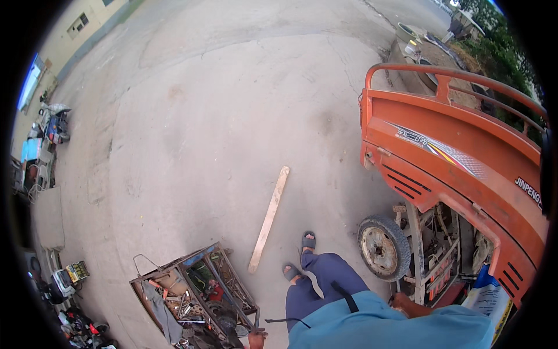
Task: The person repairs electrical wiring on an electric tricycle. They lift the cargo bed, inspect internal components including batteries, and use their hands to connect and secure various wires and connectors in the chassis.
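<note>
My left hand (257, 338) is low in the view, at the near right corner of a metal tool box (192, 256). Its fingers are curled, and a short grey bar (256, 319) rises just beyond them; whether they grip it is unclear. In the box's compartments lie wrenches, loose metal parts and a dark cloth (163, 314). My right hand (401, 302) is closed beside the raised orange cargo bed (447, 157) of a three-wheeler, just below its dusty wheel (382, 247). A thin grey piece shows above those fingers, too small to name.
A long wooden plank (269, 218) lies on the concrete ahead of my feet, between the box and the three-wheeler. A blue-and-white sack (487, 299) sits under the bed. Scooters and a motorcycle (81, 328) line the left side. Basins (408, 32) stand far right.
</note>
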A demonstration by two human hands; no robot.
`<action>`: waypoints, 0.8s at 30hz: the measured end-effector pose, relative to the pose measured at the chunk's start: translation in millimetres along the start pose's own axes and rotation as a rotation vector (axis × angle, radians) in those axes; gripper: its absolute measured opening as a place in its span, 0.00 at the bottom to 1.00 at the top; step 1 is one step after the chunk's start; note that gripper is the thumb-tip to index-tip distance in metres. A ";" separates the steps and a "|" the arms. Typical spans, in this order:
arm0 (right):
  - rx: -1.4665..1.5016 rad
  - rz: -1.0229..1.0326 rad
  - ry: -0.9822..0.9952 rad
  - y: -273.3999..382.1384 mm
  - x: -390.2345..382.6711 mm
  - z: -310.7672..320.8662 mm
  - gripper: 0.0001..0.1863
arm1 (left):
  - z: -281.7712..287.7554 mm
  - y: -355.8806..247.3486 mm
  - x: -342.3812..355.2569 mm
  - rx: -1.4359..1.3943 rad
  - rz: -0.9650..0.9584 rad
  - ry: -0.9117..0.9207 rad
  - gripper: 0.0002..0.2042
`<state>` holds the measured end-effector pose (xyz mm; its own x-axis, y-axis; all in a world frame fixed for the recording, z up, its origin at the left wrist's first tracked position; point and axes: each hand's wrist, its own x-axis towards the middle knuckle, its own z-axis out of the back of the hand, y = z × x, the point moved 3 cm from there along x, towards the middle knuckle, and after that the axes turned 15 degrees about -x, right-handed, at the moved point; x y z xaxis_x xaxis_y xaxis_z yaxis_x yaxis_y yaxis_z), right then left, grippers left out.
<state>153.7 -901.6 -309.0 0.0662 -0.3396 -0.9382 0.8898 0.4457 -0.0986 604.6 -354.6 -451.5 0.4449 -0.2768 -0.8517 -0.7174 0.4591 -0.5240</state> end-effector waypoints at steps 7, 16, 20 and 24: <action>0.101 -0.019 -0.045 62.0 39.9 -3.2 0.16 | -9.3 -252.9 143.4 -0.201 -0.116 -0.149 0.10; 0.473 -0.089 -0.559 224.7 128.0 414.4 0.17 | -54.6 -464.3 210.4 0.231 0.018 -0.013 0.13; 0.714 0.035 -0.851 261.2 86.7 603.3 0.15 | -123.2 -570.5 285.9 0.480 -0.025 0.149 0.12; 0.777 0.164 -1.173 310.5 74.4 699.8 0.12 | -172.7 -691.6 351.9 0.636 -0.054 0.187 0.11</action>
<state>750.8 -1368.1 -177.3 0.1803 -0.9813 -0.0674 0.8282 0.1145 0.5487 1164.7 -915.3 -389.8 0.3295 -0.4286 -0.8413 -0.2156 0.8333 -0.5090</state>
